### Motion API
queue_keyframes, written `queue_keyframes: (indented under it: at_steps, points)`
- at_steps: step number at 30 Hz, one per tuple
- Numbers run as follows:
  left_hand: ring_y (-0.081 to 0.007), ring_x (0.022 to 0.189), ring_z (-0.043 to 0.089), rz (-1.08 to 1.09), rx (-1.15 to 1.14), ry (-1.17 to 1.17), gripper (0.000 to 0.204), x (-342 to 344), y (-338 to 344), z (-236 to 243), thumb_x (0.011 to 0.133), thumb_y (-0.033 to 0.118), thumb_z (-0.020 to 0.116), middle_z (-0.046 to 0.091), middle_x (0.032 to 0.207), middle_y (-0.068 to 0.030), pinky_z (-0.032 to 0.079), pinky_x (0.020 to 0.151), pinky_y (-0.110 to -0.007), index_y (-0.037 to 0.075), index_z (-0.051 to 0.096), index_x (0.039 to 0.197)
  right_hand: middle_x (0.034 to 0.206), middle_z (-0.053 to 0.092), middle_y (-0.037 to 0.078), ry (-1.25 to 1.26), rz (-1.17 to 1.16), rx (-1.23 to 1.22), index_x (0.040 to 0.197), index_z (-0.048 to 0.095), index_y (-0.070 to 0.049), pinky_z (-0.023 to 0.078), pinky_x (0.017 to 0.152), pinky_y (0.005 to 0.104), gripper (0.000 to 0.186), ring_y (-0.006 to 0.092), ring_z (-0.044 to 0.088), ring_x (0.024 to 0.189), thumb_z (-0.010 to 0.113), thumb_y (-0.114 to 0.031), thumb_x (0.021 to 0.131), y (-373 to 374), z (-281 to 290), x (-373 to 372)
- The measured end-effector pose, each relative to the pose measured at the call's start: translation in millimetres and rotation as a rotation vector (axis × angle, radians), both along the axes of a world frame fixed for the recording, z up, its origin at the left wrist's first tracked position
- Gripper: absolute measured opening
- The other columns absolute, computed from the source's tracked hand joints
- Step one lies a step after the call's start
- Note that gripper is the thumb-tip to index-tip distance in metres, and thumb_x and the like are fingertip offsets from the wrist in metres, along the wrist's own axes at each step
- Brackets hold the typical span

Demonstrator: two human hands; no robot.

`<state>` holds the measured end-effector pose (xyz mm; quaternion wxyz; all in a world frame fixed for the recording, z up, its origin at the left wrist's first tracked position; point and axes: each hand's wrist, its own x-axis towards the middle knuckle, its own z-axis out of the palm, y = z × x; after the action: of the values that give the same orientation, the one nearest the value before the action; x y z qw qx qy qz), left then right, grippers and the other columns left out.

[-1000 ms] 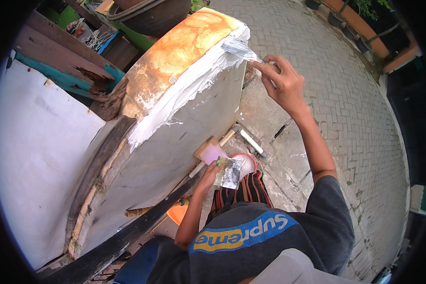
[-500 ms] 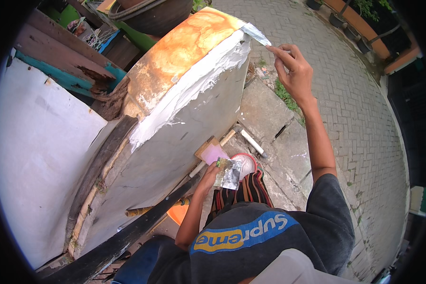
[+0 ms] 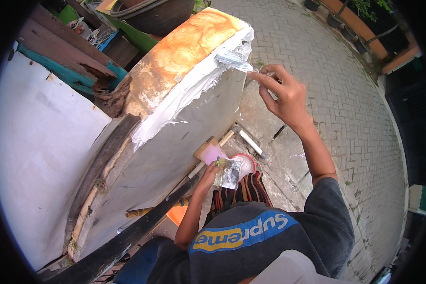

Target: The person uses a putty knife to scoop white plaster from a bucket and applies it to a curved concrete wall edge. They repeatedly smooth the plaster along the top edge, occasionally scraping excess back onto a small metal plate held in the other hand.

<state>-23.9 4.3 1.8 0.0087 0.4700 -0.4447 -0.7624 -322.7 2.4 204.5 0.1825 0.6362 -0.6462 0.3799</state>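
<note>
My right hand [image 3: 284,97] grips a putty knife [image 3: 233,60], whose smeared blade rests on a band of thick white filler [image 3: 177,99]. The band runs along the edge of a low wall, just below its orange-stained top [image 3: 184,49]; the grey side face [image 3: 184,156] drops away beneath. Lower down, my left hand [image 3: 206,176] holds a flat metal plate [image 3: 228,174] smudged with grey and white. Partly hidden behind that plate is a red-rimmed bucket [image 3: 246,162] of white paste.
A pink-stained board [image 3: 210,154] and pipes [image 3: 251,142] lie at the wall's foot. A black pole [image 3: 128,232] slants past an orange basin [image 3: 177,213]. Old planks [image 3: 64,45] and a large pot [image 3: 151,19] are at upper left; the paved lane [image 3: 345,109] runs along the right.
The putty knife went up to the wall's far corner half a second ago and has since come down and left onto the filler band, with my right hand. My left hand is nearly still.
</note>
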Motion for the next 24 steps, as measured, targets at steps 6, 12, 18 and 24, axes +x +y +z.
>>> queue_keyframes:
  at_steps: [6,12,18,24]
  points:
    - [-0.0218,0.127,0.039,0.001,-0.009,0.004,0.055,4.7,-1.1,-6.1,0.09,0.018,0.045,0.044,0.138,-0.0133,0.028,0.107,-0.033,-0.003,0.036,0.14,0.092,0.064,0.0,-0.09,-0.17,-0.067,0.104,0.07,-0.021,0.047,0.051,0.0296,0.031,0.0164,0.061,0.062,0.066,-0.006,0.078,-14.1,-0.8,-34.9]
    - [-0.0216,0.127,0.04,-0.017,-0.054,0.019,0.055,9.2,-0.4,-16.0,0.09,0.019,0.046,0.044,0.137,-0.0131,0.027,0.107,-0.033,-0.003,0.036,0.14,0.093,0.064,0.0,-0.047,-0.223,-0.089,0.102,0.071,-0.021,0.047,0.051,0.0295,0.028,0.0165,0.061,0.061,0.066,-0.008,0.079,-24.5,-9.0,-45.7]
    - [-0.0218,0.128,0.039,-0.003,-0.046,-0.01,0.055,10.2,-1.9,-9.3,0.09,0.019,0.046,0.045,0.137,-0.0131,0.026,0.108,-0.032,-0.003,0.037,0.139,0.093,0.064,0.001,-0.007,-0.198,0.001,0.103,0.072,-0.02,0.048,0.053,0.0293,0.029,0.0157,0.063,0.066,0.066,-0.006,0.078,-15.7,-0.5,-11.7]
    - [-0.0221,0.13,0.037,-0.032,-0.021,0.001,0.056,9.6,-4.7,-3.1,0.09,0.018,0.046,0.043,0.139,-0.0141,0.025,0.109,-0.031,-0.003,0.034,0.141,0.092,0.064,0.002,-0.038,-0.119,0.043,0.103,0.072,-0.019,0.048,0.053,0.0292,0.031,0.015,0.063,0.066,0.066,-0.003,0.078,-5.1,6.8,26.0]
